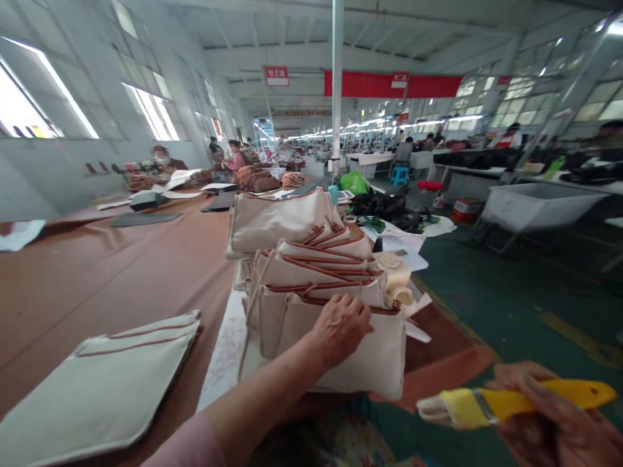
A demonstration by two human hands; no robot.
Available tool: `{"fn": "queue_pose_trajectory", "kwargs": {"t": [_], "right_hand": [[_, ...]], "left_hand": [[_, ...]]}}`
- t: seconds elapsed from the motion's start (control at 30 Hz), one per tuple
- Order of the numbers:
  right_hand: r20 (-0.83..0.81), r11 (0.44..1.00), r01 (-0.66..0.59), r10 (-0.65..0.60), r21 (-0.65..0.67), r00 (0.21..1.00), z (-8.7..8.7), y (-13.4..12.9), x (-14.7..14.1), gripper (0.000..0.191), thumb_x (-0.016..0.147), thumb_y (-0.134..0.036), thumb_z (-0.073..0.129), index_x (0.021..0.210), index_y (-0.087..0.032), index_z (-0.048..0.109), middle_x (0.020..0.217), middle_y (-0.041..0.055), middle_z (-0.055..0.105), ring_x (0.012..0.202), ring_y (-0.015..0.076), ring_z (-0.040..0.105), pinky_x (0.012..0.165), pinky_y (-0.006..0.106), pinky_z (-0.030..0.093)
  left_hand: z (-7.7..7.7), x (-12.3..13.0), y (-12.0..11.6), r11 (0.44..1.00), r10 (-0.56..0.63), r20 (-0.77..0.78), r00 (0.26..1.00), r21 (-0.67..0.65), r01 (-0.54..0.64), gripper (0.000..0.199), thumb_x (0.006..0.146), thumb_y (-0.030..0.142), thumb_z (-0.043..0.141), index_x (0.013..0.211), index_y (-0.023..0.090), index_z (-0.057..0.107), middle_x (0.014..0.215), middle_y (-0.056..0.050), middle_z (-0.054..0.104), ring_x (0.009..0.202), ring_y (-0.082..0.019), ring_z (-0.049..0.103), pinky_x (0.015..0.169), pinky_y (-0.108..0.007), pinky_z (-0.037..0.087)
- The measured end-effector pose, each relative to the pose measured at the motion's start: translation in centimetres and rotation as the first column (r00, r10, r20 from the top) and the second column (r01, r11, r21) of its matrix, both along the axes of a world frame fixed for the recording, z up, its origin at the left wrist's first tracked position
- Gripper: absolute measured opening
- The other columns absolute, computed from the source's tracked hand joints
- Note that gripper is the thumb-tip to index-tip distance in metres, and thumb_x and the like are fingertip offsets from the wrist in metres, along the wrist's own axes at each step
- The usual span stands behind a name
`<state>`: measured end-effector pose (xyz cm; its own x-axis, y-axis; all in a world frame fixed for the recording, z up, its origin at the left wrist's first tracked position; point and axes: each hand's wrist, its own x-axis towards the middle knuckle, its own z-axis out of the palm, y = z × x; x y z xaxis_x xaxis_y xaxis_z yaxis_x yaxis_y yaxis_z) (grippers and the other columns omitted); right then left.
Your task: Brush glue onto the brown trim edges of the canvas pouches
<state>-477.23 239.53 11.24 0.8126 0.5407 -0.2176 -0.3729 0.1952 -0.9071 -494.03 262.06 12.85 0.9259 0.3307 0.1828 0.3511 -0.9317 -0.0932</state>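
My left hand reaches across to the front of a row of cream fabric pouches, its fingers curled over a top edge. The nearest pouch has brown trim along that edge and leans against the others behind it. At the lower right, my right hand is closed around a paintbrush with a yellow handle. The brush's bristles point left, a yellow wrap covers their base, and they touch nothing. A stack of flat cream fabric pieces with brown edging lies on the table to the left.
Brown sheeting covers the table. Beside the pouches stand pale tubs; black material and a green bag lie behind. To the right are the green floor and a white wheeled bin. Other people sit farther back.
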Motion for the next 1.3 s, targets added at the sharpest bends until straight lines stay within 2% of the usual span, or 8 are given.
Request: {"fn": "queue_pose_trajectory", "kwargs": {"t": [0.13, 0.3, 0.53, 0.73, 0.87, 1.0, 1.1, 1.3], "right_hand": [[-0.138, 0.992, 0.119, -0.123, -0.036, 0.983, 1.3, -0.8, 0.2, 0.036, 0.055, -0.039, 0.086, 0.072, -0.019, 0.060, 0.047, -0.0062, 0.036, 0.036, 0.0046, 0.031, 0.030, 0.014, 0.028], [-0.051, 0.982, 0.141, -0.136, 0.123, 0.989, -0.3, -0.4, 2.8, 0.030, 0.069, -0.035, 0.081, 0.069, -0.018, 0.056, 0.054, -0.0052, 0.043, 0.045, 0.0049, 0.035, 0.036, 0.014, 0.030], [0.134, 0.968, 0.167, -0.194, 0.189, 0.972, -1.9, 4.7, 8.1, 0.029, 0.072, -0.035, 0.082, 0.085, -0.017, 0.063, 0.059, -0.0043, 0.053, 0.048, 0.0059, 0.043, 0.039, 0.014, 0.032], [0.231, 0.978, 0.116, -0.154, 0.170, 0.961, -2.9, 7.2, 7.7, 0.032, 0.076, -0.042, 0.078, 0.086, -0.017, 0.062, 0.057, -0.0048, 0.050, 0.047, 0.0082, 0.042, 0.040, 0.018, 0.029], [0.661, 0.956, 0.286, -0.169, -0.072, 0.731, -3.7, 7.8, 9.8, 0.040, 0.086, -0.056, 0.063, 0.092, -0.017, 0.066, 0.060, -0.0004, 0.058, 0.050, 0.0133, 0.051, 0.049, 0.025, 0.040], [0.876, 0.938, 0.205, 0.162, -0.280, 0.453, -4.4, 10.5, 12.6, 0.043, 0.093, -0.056, 0.049, 0.095, -0.017, 0.067, 0.069, 0.0044, 0.066, 0.060, 0.0176, 0.060, 0.060, 0.029, 0.043], [0.870, 0.920, 0.100, 0.317, -0.379, 0.378, -6.0, 13.7, 13.7, 0.040, 0.090, -0.054, 0.050, 0.092, -0.018, 0.068, 0.072, 0.0057, 0.068, 0.063, 0.0196, 0.061, 0.060, 0.030, 0.041], [0.817, 0.858, 0.034, 0.475, -0.512, 0.326, -9.8, 17.8, 14.5, 0.038, 0.082, -0.051, 0.053, 0.086, -0.019, 0.072, 0.076, 0.0091, 0.070, 0.069, 0.0245, 0.063, 0.065, 0.033, 0.042]], "left_hand": [[-2.7, 5.4, 0.0, 0.993, 0.109, -0.029, 0.994, -0.042, -0.110, 0.038, 0.084, 0.044, 0.071, 0.105, 0.013, 0.063, 0.108, -0.015, 0.060, 0.108, -0.032, 0.053, 0.087, -0.046, 0.044], [-3.7, 8.1, -0.8, 0.971, 0.214, -0.068, 0.974, -0.092, -0.220, 0.022, 0.091, 0.030, 0.063, 0.104, 0.012, 0.063, 0.103, -0.016, 0.062, 0.098, -0.030, 0.060, 0.079, -0.042, 0.047], [-2.7, 3.7, -1.3, 0.981, 0.158, -0.108, 0.982, -0.094, -0.168, 0.013, 0.093, 0.033, 0.060, 0.098, 0.020, 0.063, 0.101, -0.007, 0.062, 0.098, -0.025, 0.060, 0.078, -0.034, 0.046], [-5.6, 1.4, -2.4, 0.962, 0.232, -0.138, 0.963, -0.117, -0.248, 0.016, 0.087, 0.033, 0.068, 0.091, 0.017, 0.063, 0.095, -0.008, 0.064, 0.095, -0.027, 0.060, 0.083, -0.041, 0.047], [-7.2, -0.1, -4.5, 0.958, 0.226, -0.127, 0.966, -0.151, -0.244, 0.012, 0.086, 0.028, 0.069, 0.088, 0.019, 0.062, 0.091, -0.004, 0.064, 0.090, -0.025, 0.061, 0.081, -0.039, 0.046], [-6.7, -4.1, -5.5, 0.977, 0.198, 0.202, 0.959, -0.120, -0.176, 0.012, 0.096, 0.021, 0.054, 0.085, 0.019, 0.055, 0.085, -0.003, 0.060, 0.079, -0.019, 0.058, 0.074, -0.032, 0.043], [-5.8, -7.2, -5.9, 0.987, 0.161, 0.451, 0.878, -0.067, -0.147, 0.016, 0.099, 0.020, 0.050, 0.082, 0.019, 0.049, 0.078, -0.001, 0.054, 0.070, -0.015, 0.054, 0.066, -0.027, 0.039], [-4.8, -9.4, -6.8, 0.991, 0.134, 0.470, 0.872, -0.077, -0.110, 0.013, 0.094, 0.018, 0.059, 0.085, 0.020, 0.049, 0.077, 0.000, 0.054, 0.072, -0.015, 0.053, 0.066, -0.027, 0.038]]}}
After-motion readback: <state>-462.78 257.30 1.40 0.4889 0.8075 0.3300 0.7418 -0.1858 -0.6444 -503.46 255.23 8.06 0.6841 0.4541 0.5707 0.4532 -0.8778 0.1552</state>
